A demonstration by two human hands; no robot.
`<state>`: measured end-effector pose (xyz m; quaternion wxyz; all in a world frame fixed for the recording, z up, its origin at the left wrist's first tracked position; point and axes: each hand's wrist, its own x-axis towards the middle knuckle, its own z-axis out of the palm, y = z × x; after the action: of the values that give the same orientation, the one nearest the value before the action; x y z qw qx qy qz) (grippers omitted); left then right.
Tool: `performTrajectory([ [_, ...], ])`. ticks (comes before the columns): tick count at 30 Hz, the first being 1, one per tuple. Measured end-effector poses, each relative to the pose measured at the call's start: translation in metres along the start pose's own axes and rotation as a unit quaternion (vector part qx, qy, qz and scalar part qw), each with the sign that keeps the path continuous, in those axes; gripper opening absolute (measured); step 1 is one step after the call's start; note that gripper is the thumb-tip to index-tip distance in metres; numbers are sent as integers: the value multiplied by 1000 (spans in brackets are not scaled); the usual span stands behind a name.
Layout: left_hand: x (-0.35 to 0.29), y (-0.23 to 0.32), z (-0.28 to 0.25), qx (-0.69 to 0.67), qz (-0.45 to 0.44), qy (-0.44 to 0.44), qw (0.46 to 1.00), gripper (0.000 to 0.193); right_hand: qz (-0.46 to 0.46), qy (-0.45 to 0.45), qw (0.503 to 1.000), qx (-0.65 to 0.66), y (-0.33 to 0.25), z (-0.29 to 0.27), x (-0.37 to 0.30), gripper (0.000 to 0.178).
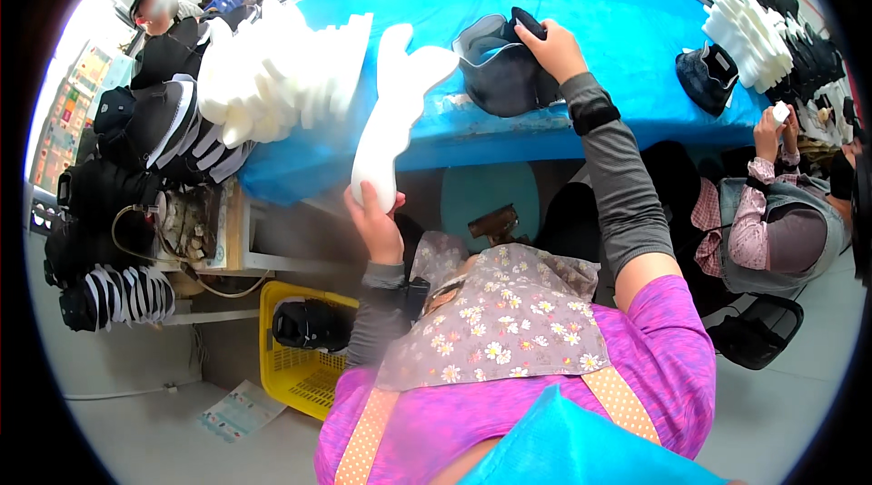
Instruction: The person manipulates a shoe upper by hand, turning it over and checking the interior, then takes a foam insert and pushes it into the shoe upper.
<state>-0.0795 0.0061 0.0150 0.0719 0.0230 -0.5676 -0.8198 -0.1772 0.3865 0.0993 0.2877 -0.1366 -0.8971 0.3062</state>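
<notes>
- Right now my left fingers [369, 199] are wrapped round the lower end of a white piece [386, 117], its forked top reaching up beyond them.
- My right fingers [536, 40] are pinching the dark rim of a black upper [504, 81], which sits just below and left of them on the blue surface [627, 31].
- So both parts are in my grip, and that much is done; whether the white tip touches the upper, I can't tell.
- Nothing is joined between my two sets of fingers, so I'd judge this pair at an early stage.
- Plenty looks left: a white stack [272, 76] beyond my left fingers, another upper [704, 76] well right of my right ones.
- Below my left fingers, a yellow basket [313, 385] holds something black, finished or not unclear.
</notes>
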Motion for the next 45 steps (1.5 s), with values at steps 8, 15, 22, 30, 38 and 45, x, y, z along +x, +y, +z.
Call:
performTrajectory([
  [8,-12,25,-2,-53,15,-60,997,37,-7,-6,1000,-4,-24,24,-29,45],
  [15,-29,47,0,-54,24,-83,995,36,-265,132,934,199,-62,-19,-97,54],
  [22,-28,59,11,-20,16,-153,988,54,-355,-47,915,187,-48,-74,-133,35],
  [30,-37,46,23,-167,131,-310,927,79,89,-34,892,443,-49,-63,-185,26],
  [38,-27,52,53,-231,-70,-27,970,39,-59,-32,876,478,-93,-23,-225,46],
  [45,-45,63,78,-127,107,-73,983,29,-166,-153,862,454,-121,-17,-237,63],
])
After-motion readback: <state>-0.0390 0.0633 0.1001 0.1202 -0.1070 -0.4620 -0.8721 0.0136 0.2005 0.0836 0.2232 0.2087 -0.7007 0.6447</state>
